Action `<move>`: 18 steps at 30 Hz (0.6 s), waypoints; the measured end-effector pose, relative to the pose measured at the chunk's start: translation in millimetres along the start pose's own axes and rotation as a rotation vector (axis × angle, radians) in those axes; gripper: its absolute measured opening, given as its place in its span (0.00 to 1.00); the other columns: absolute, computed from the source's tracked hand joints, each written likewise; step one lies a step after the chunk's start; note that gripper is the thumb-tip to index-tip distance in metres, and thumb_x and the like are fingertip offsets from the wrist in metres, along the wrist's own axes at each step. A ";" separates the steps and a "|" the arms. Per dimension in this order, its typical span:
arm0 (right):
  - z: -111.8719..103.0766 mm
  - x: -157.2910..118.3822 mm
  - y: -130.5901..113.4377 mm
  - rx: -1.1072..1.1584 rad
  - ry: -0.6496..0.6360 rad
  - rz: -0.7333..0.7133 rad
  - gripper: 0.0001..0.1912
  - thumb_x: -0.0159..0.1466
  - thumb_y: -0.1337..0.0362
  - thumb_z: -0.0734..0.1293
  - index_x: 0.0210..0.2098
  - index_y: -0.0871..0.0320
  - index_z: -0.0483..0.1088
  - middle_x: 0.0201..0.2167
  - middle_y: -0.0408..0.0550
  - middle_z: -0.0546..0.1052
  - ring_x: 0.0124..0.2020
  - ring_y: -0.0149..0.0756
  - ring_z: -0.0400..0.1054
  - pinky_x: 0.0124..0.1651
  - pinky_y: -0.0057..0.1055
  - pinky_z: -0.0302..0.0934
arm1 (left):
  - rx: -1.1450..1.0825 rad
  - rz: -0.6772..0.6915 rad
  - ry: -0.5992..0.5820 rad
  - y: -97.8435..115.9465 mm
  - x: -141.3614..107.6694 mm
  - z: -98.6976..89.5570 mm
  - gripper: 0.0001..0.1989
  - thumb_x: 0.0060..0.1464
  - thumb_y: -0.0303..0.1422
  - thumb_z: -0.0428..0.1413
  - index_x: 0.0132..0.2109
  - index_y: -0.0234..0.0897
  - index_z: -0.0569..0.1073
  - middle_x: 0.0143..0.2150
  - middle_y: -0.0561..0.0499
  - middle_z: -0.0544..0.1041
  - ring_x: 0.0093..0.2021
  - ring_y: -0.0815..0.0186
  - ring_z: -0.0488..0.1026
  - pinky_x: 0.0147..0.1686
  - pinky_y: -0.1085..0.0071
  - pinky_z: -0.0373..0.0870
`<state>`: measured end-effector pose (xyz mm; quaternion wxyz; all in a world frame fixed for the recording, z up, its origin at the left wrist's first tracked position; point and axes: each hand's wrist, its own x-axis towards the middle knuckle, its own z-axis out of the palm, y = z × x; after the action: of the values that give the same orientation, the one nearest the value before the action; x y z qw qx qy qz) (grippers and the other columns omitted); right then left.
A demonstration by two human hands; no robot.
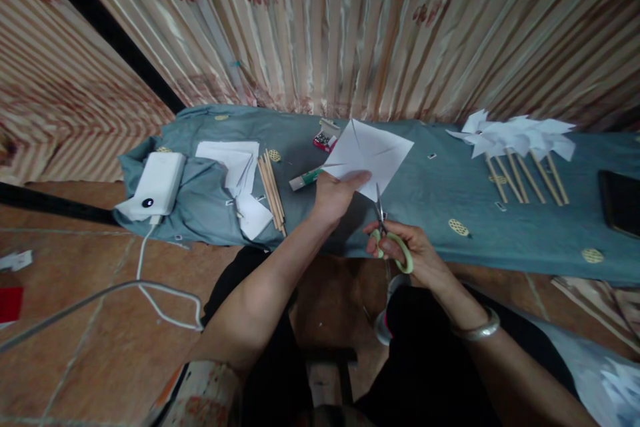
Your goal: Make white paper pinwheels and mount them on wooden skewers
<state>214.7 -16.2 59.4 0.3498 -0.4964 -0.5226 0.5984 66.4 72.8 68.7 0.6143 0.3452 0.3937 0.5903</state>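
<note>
And here a white paper square is held over the middle of the desk, one corner turned to the far edge and one to the near edge. Lines are seen running inward from its corners, those at the far and left corners standing out clearly. The near corner is met by the blades of the scissors, whose loops are pale green.

To the left now: a green-and-white tube is partly hidden by the paper and hand, and an open red box of small shiny bits is partly covered by the paper's left side. Beyond, a bundle of sticks is laid beside loose white sheets, and a white power bank is set at the left end, a cable plugged in. Towards the right end, white pinwheels are lined up near the far edge, their sticks pointed at the near edge.

The paper is pinched in the left hand's grip, thumb on top, the forearm stretched from the near edge. The scissors are gripped by the right hand, fingers through the loops, a silvery bangle worn at the wrist.
</note>
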 end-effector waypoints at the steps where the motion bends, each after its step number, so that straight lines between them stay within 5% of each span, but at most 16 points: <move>1: -0.5 0.3 0.8 0.002 0.004 -0.002 0.25 0.52 0.42 0.74 0.37 0.57 0.76 0.24 0.43 0.75 0.25 0.32 0.69 0.30 0.28 0.65 | 0.008 0.006 -0.003 -0.7 -0.2 0.2 0.11 0.37 0.30 0.67 0.29 0.33 0.75 0.29 0.52 0.78 0.29 0.67 0.72 0.33 0.70 0.69; 18: -3.7 1.7 4.0 -0.015 0.003 0.008 0.26 0.53 0.41 0.73 0.37 0.57 0.75 0.25 0.44 0.74 0.26 0.30 0.68 0.31 0.28 0.66 | 0.073 -0.016 -0.008 -7.6 -2.1 -0.1 0.14 0.35 0.33 0.67 0.33 0.33 0.77 0.32 0.50 0.80 0.32 0.65 0.73 0.39 0.68 0.69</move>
<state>218.3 -14.5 55.2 0.3445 -0.5021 -0.5246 0.5950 69.9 70.3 62.0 0.6075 0.3666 0.4153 0.5693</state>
